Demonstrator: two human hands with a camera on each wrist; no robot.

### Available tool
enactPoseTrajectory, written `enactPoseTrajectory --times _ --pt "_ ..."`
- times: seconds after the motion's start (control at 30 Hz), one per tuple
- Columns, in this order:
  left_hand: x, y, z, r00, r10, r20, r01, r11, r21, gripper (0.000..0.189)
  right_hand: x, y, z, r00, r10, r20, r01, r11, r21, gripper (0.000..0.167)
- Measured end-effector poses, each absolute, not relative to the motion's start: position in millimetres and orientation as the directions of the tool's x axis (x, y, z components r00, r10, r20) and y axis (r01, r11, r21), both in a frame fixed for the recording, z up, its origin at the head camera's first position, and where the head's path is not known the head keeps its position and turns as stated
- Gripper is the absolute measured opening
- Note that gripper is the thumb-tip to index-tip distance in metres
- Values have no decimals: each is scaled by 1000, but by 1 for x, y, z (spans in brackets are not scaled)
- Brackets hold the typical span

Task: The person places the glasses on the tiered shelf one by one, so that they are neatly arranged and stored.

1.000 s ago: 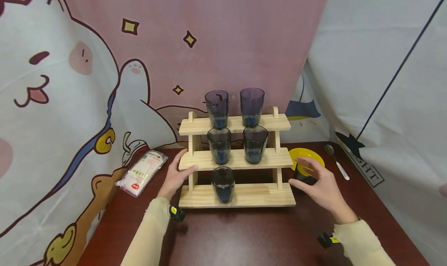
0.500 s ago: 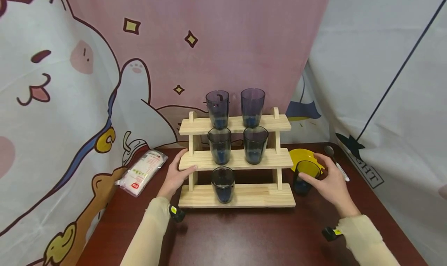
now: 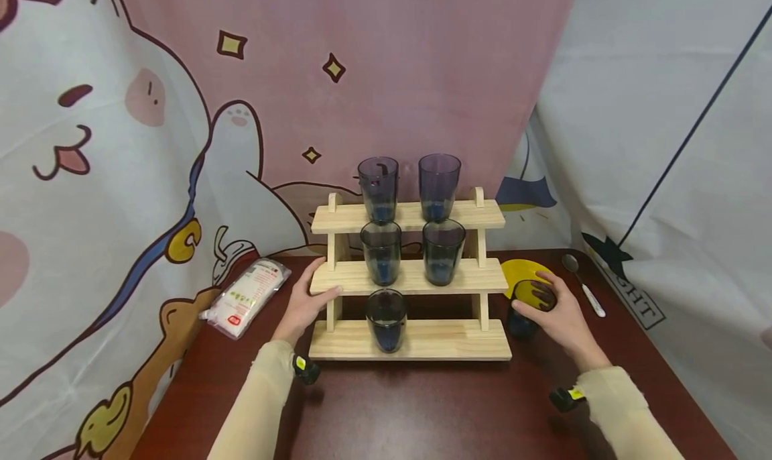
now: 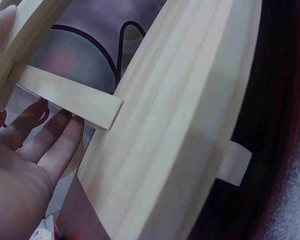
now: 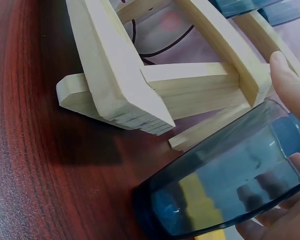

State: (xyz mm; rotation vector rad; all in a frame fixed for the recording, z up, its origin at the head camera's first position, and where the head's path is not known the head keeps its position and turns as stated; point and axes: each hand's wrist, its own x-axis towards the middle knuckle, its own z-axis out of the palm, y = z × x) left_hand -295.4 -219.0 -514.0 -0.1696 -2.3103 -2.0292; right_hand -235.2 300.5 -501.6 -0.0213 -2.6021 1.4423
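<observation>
A three-tier wooden rack (image 3: 410, 277) stands on the table, its lower tiers stepped forward. My left hand (image 3: 303, 304) grips the left end of its middle tier. In the left wrist view, the fingers (image 4: 60, 142) touch the wooden upright and the thumb lies on the shelf. To the right of the rack, my right hand (image 3: 561, 322) holds a dark tinted drinking glass (image 5: 215, 182) near the rim, thumb on the near side. Two glasses stand on the top tier, two on the middle, and one glass (image 3: 387, 321) on the bottom tier, left of centre.
Behind the held glass lies a yellow plate (image 3: 517, 269). A spoon (image 3: 583, 285) with a white handle lies at the table's right. On the left is a white plastic packet (image 3: 248, 298). Printed cloth hangs close behind and beside the table.
My right hand came over the glass beside the rack, drew back a little to the right, then closed its fingers round it. The left hand has stayed on the rack.
</observation>
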Motion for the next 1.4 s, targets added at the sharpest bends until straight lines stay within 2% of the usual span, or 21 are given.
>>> enactPoseTrajectory --times 0.33,0.57,0.8,1.4 --pt "-293 -218 -505 -997 46 63 68 135 989 81 -238 300 -510 -985 109 135 -59 523 -850 97" --pt "-279 -214 -482 -996 58 65 73 142 987 82 -238 300 -512 -984 98 147 -75 520 -851 96" --pt "-278 -214 -481 -996 54 68 76 165 983 82 -238 299 -512 -982 106 154 -75 531 -844 94" --pt "-279 -214 -482 -996 55 76 84 151 985 85 -229 296 -516 -961 231 151 0 548 -836 93"
